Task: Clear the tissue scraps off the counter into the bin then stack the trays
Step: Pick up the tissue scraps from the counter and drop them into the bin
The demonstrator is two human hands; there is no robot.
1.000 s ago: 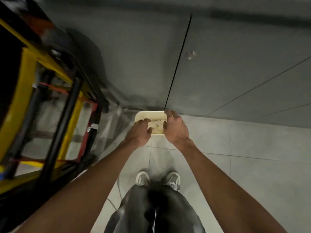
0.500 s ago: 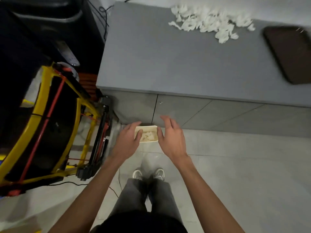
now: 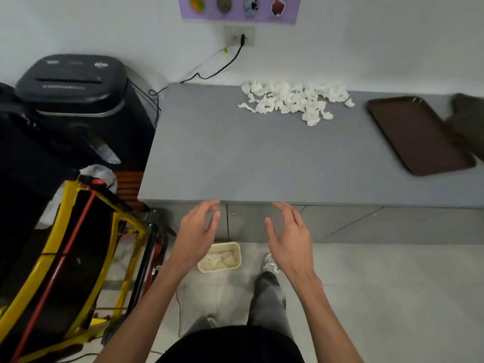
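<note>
- Two bare hands at 6 o'clock in the head view, just short of the counter's [image 3: 248, 163] near edge: left hand [image 3: 196, 234] and right hand [image 3: 290, 237], palms facing each other, fingers loosely curved and spread, nothing held.
- Between and below them, on the floor, a small cream bin [image 3: 227, 244] with some pale scraps already inside.
- At 12 o'clock, well apart from both hands, a large heap of white tissue scraps [image 3: 296, 102] at the back of the grey counter, near the wall.
- At 2 to 3 o'clock, a brown tray [image 3: 416, 137] flat on the counter; at the right edge, a second, darker tray [image 3: 468, 119], blurred. Impossible to tell whether touching or overlapping the first. Not yet stacked.
- Judged early in the task: a little tissue binned, most of the heap left, then the stacking.
- At 10 o'clock, a black paper shredder [image 3: 76, 85], pale lettering on its lid too blurred to read. High at 12 o'clock, a purple poster [image 3: 239, 7] with four round pictures, no legible words.
</note>
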